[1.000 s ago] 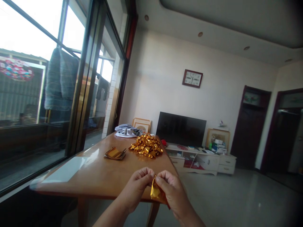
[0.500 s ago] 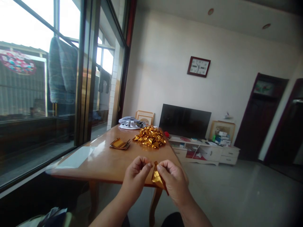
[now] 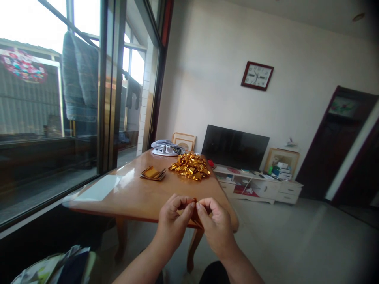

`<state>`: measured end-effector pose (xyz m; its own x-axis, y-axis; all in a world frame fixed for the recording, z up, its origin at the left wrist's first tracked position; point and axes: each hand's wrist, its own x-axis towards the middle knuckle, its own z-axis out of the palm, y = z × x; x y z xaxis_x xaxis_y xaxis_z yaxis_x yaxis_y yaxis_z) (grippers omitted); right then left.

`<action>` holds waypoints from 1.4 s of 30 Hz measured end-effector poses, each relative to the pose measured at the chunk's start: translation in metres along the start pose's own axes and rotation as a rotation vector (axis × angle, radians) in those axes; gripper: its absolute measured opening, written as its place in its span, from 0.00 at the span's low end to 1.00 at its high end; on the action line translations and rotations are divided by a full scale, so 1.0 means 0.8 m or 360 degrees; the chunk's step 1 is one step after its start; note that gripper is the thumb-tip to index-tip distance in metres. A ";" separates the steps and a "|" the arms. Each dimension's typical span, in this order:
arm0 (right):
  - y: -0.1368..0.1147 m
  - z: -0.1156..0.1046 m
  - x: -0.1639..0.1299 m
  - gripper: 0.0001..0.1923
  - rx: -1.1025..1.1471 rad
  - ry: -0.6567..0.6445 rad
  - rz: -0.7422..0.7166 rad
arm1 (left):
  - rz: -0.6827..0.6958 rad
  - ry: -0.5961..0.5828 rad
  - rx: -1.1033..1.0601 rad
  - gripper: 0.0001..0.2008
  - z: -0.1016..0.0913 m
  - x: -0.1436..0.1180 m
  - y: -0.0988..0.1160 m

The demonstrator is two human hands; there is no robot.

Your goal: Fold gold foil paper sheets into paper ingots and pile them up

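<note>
Close to the near edge of the table, my left hand (image 3: 175,217) and my right hand (image 3: 215,223) meet, thumbs and fingers pinched. Between them is a small piece of gold foil paper (image 3: 196,217), gripped at its upper end by both hands; most of it is hidden behind my thumbs. Beyond my hands lies a heap of folded gold foil pieces (image 3: 191,167). To its left rests a stack of flat gold foil sheets (image 3: 152,173), its edges curled up.
The glossy wooden table (image 3: 133,197) runs from below my hands toward the wall. Folded cloth (image 3: 167,148) lies at its far end. A television (image 3: 235,146) stands on a white cabinet (image 3: 268,189) beyond. Windows line the left side; a bag (image 3: 65,268) is at lower left.
My left hand has closed in and now pinches the foil paper beside my right hand. The foil has turned, showing less of its bright face. The view has tilted slightly downward and left.
</note>
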<state>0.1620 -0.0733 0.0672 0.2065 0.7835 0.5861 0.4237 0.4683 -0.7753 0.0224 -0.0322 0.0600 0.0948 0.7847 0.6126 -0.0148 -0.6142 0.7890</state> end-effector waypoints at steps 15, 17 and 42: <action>0.007 0.008 -0.003 0.09 -0.0335 -0.0028 -0.0290 | -0.0207 0.0068 -0.0141 0.09 -0.002 -0.003 -0.015; 0.008 0.010 -0.002 0.08 -0.0364 -0.0030 -0.0311 | -0.0218 0.0076 -0.0150 0.10 -0.003 -0.003 -0.017; 0.014 0.019 -0.003 0.07 -0.0502 0.0001 -0.0454 | -0.0494 0.0008 -0.0622 0.10 -0.001 -0.006 -0.013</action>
<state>0.1525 -0.0636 0.0533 0.0425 0.6405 0.7668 0.7131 0.5181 -0.4723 0.0211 -0.0297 0.0491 0.1489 0.9265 0.3455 -0.3585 -0.2750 0.8921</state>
